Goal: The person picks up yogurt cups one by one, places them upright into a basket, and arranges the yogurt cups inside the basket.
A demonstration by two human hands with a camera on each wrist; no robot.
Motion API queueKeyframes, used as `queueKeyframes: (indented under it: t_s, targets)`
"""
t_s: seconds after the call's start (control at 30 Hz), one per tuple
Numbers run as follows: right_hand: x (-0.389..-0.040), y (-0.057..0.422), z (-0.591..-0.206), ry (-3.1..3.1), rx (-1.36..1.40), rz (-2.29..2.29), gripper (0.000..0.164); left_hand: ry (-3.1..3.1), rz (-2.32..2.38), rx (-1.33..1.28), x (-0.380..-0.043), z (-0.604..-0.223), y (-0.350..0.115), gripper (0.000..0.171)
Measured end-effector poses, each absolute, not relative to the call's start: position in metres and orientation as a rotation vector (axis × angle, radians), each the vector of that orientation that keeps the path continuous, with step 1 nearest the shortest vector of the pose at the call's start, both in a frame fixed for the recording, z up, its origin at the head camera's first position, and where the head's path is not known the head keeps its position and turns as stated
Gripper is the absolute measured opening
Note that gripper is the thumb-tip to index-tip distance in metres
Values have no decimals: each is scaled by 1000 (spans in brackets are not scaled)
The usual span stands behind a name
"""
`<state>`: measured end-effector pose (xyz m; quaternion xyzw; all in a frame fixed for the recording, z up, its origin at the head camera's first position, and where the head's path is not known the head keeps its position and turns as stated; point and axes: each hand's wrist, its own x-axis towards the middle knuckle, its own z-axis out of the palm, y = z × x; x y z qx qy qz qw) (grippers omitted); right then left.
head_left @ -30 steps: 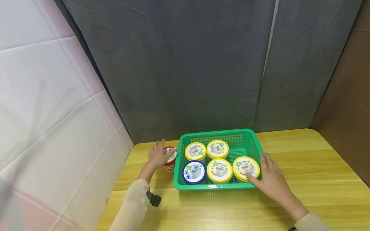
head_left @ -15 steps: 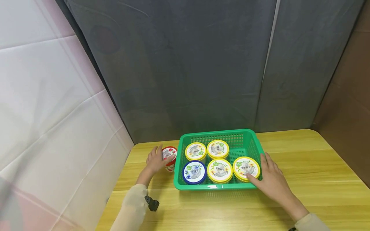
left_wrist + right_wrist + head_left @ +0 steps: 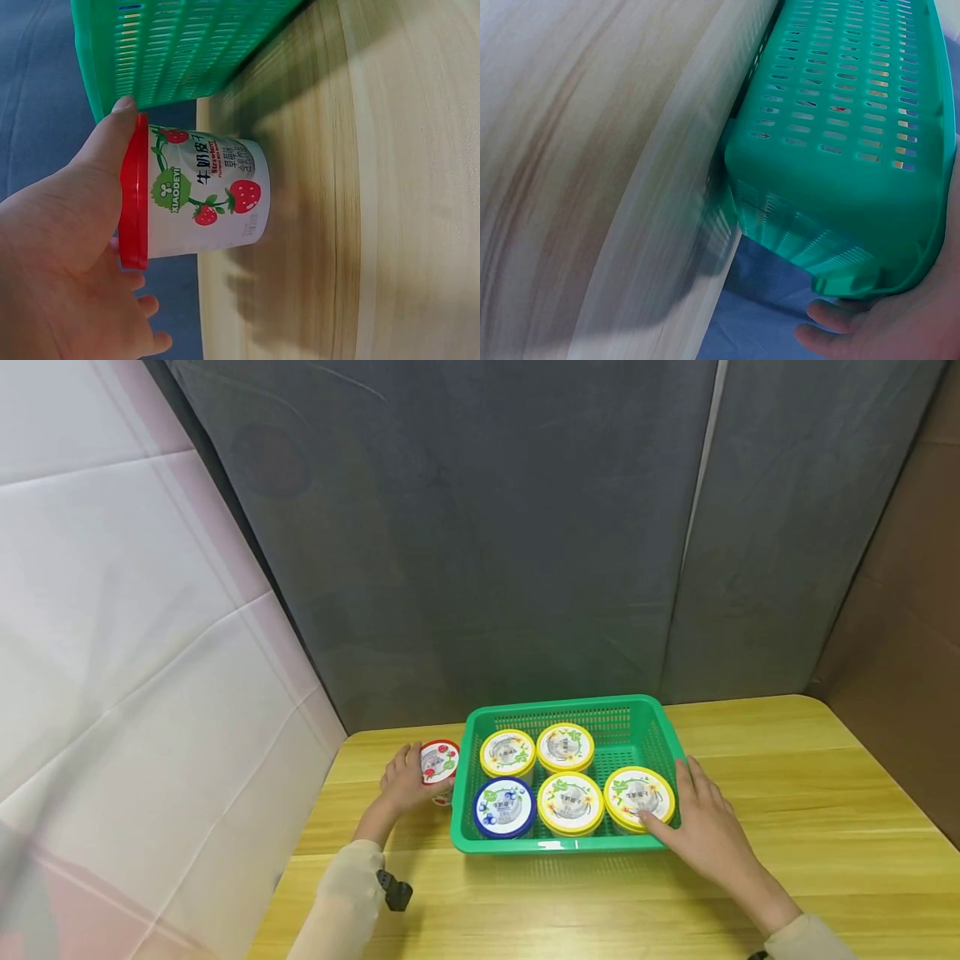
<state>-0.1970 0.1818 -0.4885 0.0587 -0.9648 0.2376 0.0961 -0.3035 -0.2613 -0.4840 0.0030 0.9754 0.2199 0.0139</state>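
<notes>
A paper cup with a red lid (image 3: 440, 761) and strawberries on its side stands on the table, just left of the green plastic basket (image 3: 558, 845). My left hand (image 3: 402, 783) holds this cup at the lid, thumb on the side toward the basket, fingers around the far side; the left wrist view shows the cup's printed wall (image 3: 206, 195) up close. At the basket's right end, my right hand (image 3: 708, 827) grips the rim, its thumb reaching inside over a yellow-lidded cup (image 3: 639, 799) and its fingers along the outer wall.
Several more yellow-lidded cups and one blue-lidded cup (image 3: 504, 807) sit upright in the basket. Bare basket floor shows at the back right. A dark panel (image 3: 487, 543) rises behind the wooden table (image 3: 810, 827), and a white sheet (image 3: 150, 635) borders the left.
My left hand has drawn slightly left and its thumb has come down from across the red lid to the cup's near side. The right hand and the basket have stayed put.
</notes>
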Motion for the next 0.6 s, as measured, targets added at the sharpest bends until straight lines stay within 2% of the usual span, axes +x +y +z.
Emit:
queueKeyframes:
  t_s: [0.3,0.6]
  targets:
    - [-197,182,-489,-2851,171,707,104,3107,672,21,-303,-481,-259,95]
    - [-197,182,-489,-2854,171,706,104,3156,662,-8,-301,-468,-262,95]
